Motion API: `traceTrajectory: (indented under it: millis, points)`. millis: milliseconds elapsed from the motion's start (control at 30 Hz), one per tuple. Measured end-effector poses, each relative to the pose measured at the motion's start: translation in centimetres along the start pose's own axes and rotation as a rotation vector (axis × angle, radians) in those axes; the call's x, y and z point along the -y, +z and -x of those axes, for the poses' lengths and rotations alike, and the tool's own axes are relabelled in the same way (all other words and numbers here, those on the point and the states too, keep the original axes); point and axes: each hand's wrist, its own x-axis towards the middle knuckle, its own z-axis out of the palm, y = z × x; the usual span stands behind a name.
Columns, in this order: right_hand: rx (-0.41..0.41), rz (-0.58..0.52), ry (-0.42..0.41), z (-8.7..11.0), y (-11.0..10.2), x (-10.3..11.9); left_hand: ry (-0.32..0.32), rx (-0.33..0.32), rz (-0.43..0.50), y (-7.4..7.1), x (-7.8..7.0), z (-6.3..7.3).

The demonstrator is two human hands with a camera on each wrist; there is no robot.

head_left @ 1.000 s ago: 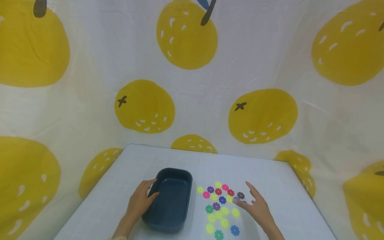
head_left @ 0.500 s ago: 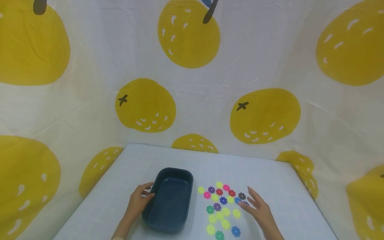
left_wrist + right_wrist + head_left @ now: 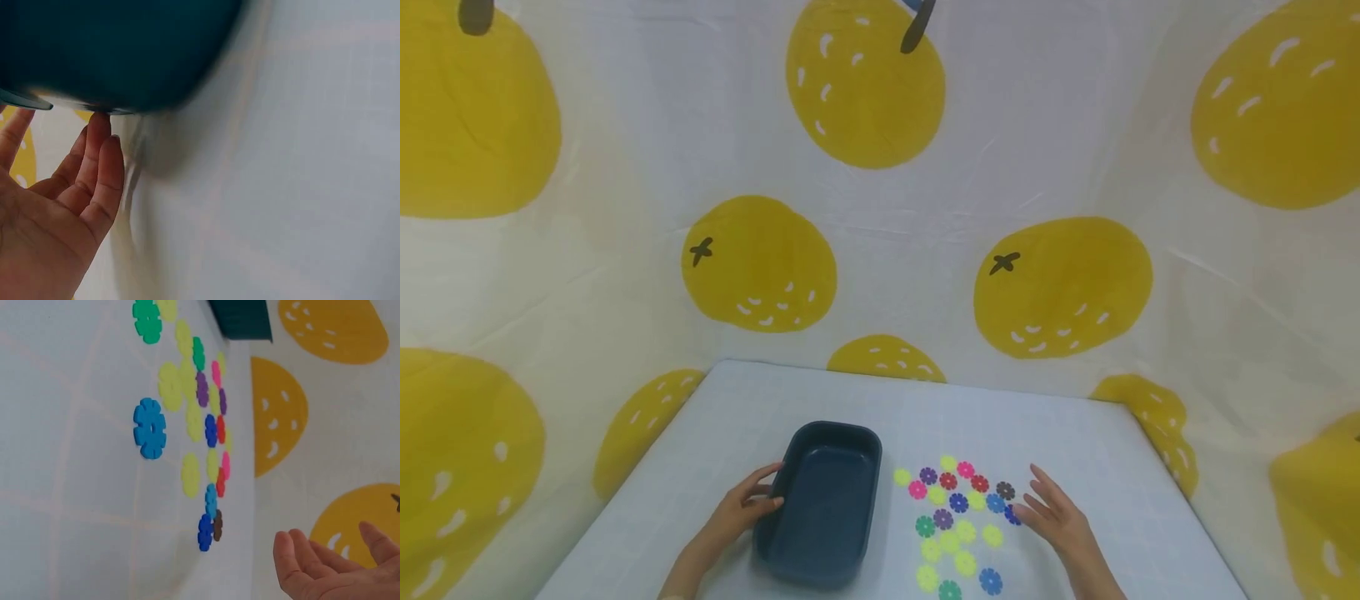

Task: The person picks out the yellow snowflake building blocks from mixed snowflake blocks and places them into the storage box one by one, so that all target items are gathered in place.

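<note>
Worktop: pale, faintly gridded. Left hand, fingers loose, at the nine o'clock wall of one dark-blue tray. Flower-shaped discs, multicoloured: tray's three o'clock. Right hand: raised, holding nothing. Twelve o'clock: fruit-print drape.

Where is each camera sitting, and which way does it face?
Head: worn on the head, facing forward and down at the tray, discs and fruit-print cloth; left hand and right hand show.
Left wrist: on that wrist, facing the tray close up; the left hand shows.
Right wrist: on that wrist, facing across the discs; the right hand shows.
Shared: head and right wrist both show discs.
</note>
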Motion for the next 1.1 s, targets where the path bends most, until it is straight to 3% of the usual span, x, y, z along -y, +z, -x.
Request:
traceTrajectory:
  millis: [133,600,933,1100]
  points:
    - [-0.002,-0.039,-0.014,-0.2,-0.6,-0.2,-0.024,0.050,-0.004,-0.1,0.1,0.0]
    - [0.060,-0.180,-0.046,-1.1,-1.0,-0.9,-0.068,0.115,-0.065,-0.8,1.0,0.3]
    - [0.036,-0.150,-0.022,-1.8,-1.3,-1.4,-0.020,0.134,-0.116,-0.5,1.2,-0.1]
    - [0.008,-0.051,-0.015,-2.4,-1.0,-1.7,-0.017,0.140,-0.148,-0.4,0.7,-0.2]
